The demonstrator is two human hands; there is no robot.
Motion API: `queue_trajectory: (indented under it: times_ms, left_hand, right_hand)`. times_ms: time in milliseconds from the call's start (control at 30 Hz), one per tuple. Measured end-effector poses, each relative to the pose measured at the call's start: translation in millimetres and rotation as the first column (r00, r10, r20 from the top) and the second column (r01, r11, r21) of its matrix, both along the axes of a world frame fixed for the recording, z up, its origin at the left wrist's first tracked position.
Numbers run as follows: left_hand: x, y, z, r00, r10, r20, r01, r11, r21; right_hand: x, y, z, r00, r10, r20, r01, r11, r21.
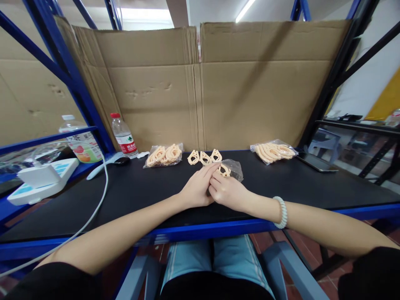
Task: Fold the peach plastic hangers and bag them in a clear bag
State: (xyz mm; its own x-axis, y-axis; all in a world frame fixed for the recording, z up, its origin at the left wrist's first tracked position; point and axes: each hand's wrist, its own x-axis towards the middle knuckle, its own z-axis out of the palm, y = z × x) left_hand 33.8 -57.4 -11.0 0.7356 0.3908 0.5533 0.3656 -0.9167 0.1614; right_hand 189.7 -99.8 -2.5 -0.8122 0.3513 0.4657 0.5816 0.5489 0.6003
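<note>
Both hands meet over the middle of the black tabletop. My right hand (pixel 229 192) has its fingers curled and closed on a clear plastic bag (pixel 236 170). Inside or under the bag's film shows a cream-coloured ring-shaped piece (pixel 224 170); which of the two I cannot tell. My left hand (pixel 198 185) presses against the right one, its fingers together and reaching to the bag's near edge; its fingertips are partly hidden. Just beyond the hands lie three loose cream pieces: a left one (pixel 193 157), a middle one (pixel 205 158) and a right one (pixel 216 156).
Filled bags of cream pieces lie at the left (pixel 164 155) and right (pixel 274 151). A red-capped bottle (pixel 125 135) stands by the cardboard wall (pixel 150 91). A phone-like flat object (pixel 318 162) lies far right. A white cable (pixel 104 187) crosses the left side near a white scale-like device (pixel 43 179).
</note>
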Motion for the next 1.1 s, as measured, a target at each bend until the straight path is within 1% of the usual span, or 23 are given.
queue_trajectory:
  times_ms: [100, 167, 233, 367, 433, 500, 600, 667, 767, 867, 933, 1000, 1100]
  left_hand:
    - [0.1, 0.0, -0.8, 1.0, 0.011, 0.003, -0.011, 1.0, 0.005]
    - [0.5, -0.3, -1.4, 1.0, 0.011, 0.0, -0.011, 1.0, 0.014]
    - [1.0, -0.5, -1.6, 1.0, 0.011, 0.001, -0.011, 1.0, 0.018]
    - [1.8, -0.7, -1.2, 1.0, 0.002, 0.013, -0.002, 1.0, 0.017]
    - [1.9, -1.2, -1.3, 1.0, 0.001, 0.017, -0.001, 1.0, 0.014]
    - [2.1, -2.3, -1.4, 1.0, 0.013, 0.012, -0.013, 1.0, 0.01]
    - [2.5, -5.7, 0.2, 1.0, 0.024, -0.009, -0.024, 0.999, 0.022]
    - [3.0, -8.6, 3.4, 0.999, 0.035, -0.029, -0.034, 0.998, 0.044]
    - [3.0, -11.4, 8.6, 0.993, 0.099, -0.06, -0.095, 0.993, 0.07]
    - [1.3, -10.3, 9.3, 0.975, 0.184, -0.127, -0.176, 0.982, 0.071]
    - [-0.1, -8.5, 6.9, 0.955, 0.214, -0.206, -0.208, 0.977, 0.052]
    - [-0.9, -7.5, 4.1, 0.932, 0.224, -0.285, -0.226, 0.974, 0.026]
    - [-0.4, -8.7, 2.5, 0.906, 0.235, -0.353, -0.252, 0.968, 0.0]
  right_hand:
    - [-1.8, 4.5, -2.7, 0.997, -0.075, 0.006, 0.075, 0.991, -0.111]
    - [-1.2, 5.6, -4.8, 0.996, -0.09, 0.01, 0.09, 0.986, -0.137]
    - [0.6, 5.3, -6.1, 0.998, -0.063, 0.013, 0.064, 0.99, -0.124]
    - [4.9, 3.5, -5.5, 0.999, 0.04, -0.015, -0.041, 0.996, -0.075]
    - [6.6, 4.5, -4.4, 0.998, 0.061, -0.033, -0.064, 0.993, -0.099]
    - [7.5, 7.2, -3.1, 0.998, 0.048, -0.03, -0.052, 0.984, -0.171]
    - [8.1, 11.1, -0.2, 1.0, -0.018, 0.018, 0.023, 0.95, -0.311]
    - [8.8, 11.6, 2.6, 0.995, -0.085, 0.043, 0.095, 0.924, -0.371]
    - [10.9, 9.0, 7.3, 0.975, -0.217, 0.053, 0.22, 0.892, -0.395]
    - [14.5, 6.4, 9.6, 0.942, -0.325, 0.08, 0.329, 0.855, -0.401]
    - [17.3, 6.5, 9.0, 0.936, -0.335, 0.106, 0.347, 0.835, -0.426]
    - [19.3, 8.1, 7.0, 0.94, -0.315, 0.133, 0.34, 0.826, -0.449]
    - [18.8, 10.4, 2.4, 0.93, -0.331, 0.161, 0.368, 0.823, -0.434]
